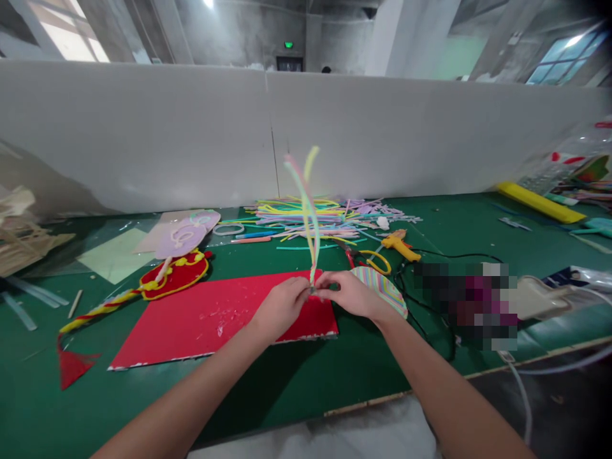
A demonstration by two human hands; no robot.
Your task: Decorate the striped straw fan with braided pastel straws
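Both my hands meet above the right end of a red board (186,325). Between them stands a small bundle of pipe cleaners (310,220) in yellow, pink and mint green, twisted together low down and splayed apart at the top. My left hand (283,305) pinches its lower end from one side. From the other side my right hand (349,292) grips the same spot with thumb and fingers. The very bottom of the bundle is partly hidden by the fingertips. A striped pastel oval piece (380,290) lies just behind my right wrist.
A large heap of loose pipe cleaners (325,217) lies along the white partition (167,140). Red-handled pliers (350,256) and a yellow glue gun (400,245) with a black cord sit behind my right hand. A red fan-shaped ornament (176,274) with a tassel lies left.
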